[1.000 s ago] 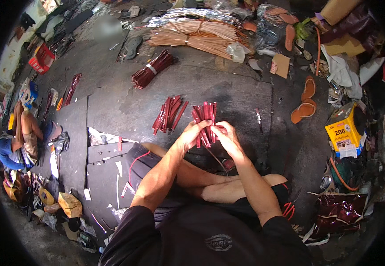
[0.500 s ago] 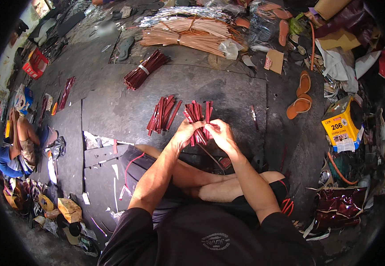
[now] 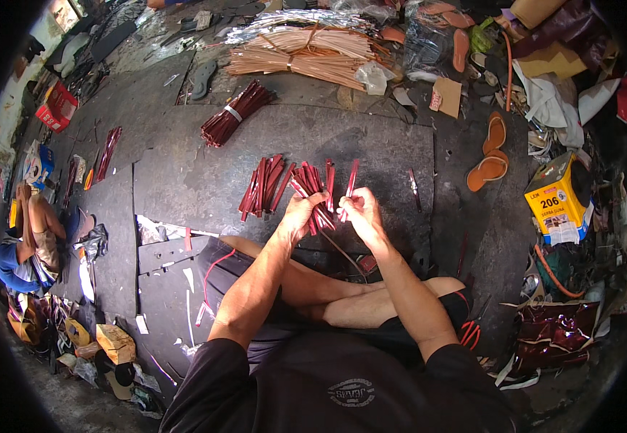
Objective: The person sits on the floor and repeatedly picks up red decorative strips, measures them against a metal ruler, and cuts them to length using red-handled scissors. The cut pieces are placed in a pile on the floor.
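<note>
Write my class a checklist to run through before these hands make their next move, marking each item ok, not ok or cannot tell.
1. Left hand gripping the fanned red strips: ok.
2. Right hand holding a red strip apart from the fan: ok.
3. Loose pile of strips lying near the left hand: ok.
4. Far bundle banded: ok.
5. Red-handled tool put away: not ok, lying out by the right knee.
6. Fanned strips counted: cannot tell, they overlap.

We now see the right hand (image 3: 362,210) and one red strip (image 3: 353,175) drawn clear of the bundle (image 3: 308,180).
</note>
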{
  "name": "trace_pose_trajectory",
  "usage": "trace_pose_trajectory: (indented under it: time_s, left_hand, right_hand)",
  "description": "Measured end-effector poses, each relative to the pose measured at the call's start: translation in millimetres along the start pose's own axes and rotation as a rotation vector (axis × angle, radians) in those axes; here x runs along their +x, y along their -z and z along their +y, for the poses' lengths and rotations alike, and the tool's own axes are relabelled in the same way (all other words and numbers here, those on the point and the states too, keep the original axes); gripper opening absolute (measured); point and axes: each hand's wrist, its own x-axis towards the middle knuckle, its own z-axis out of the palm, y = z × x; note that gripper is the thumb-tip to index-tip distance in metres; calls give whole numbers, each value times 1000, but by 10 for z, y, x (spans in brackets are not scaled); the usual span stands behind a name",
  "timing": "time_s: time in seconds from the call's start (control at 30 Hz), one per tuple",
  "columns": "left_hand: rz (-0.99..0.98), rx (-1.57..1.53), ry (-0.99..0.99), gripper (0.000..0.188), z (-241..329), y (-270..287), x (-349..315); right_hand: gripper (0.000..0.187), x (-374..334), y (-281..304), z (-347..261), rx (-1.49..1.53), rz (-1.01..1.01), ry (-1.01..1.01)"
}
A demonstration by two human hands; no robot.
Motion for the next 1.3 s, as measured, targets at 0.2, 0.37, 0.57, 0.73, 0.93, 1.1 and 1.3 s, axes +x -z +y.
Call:
trace_pose_trajectory:
  time_s: [0.2, 0.37, 0.57, 0.73, 0.93, 1.1, 1.3]
  left_hand:
    - [-78, -2, 23, 24, -71, 16, 9]
    - [-102, -51, 62, 29, -31, -24, -44]
    - [-82, 4, 37, 20, -80, 3, -10]
    - [-54, 29, 49, 24, -129, 48, 67]
    - [113, 24, -42, 21, -162, 219, 184]
    - [170, -20, -33, 21, -82, 238, 175]
    - [-46, 195, 19, 25, -13, 27, 28]
  right_hand:
    - [19, -94, -60, -164, -227, -72, 0]
    - [19, -79, -91, -108, -362, -11, 54]
    - [12, -157, -144, -288, -503, -8, 124]
    - [11, -69, -51, -58, -275, -51, -51]
    - [22, -39, -25, -66, -19, -16, -228]
    - [20, 86, 78, 101, 103, 229, -191]
    - [51, 273, 539, 1, -883, 477, 264]
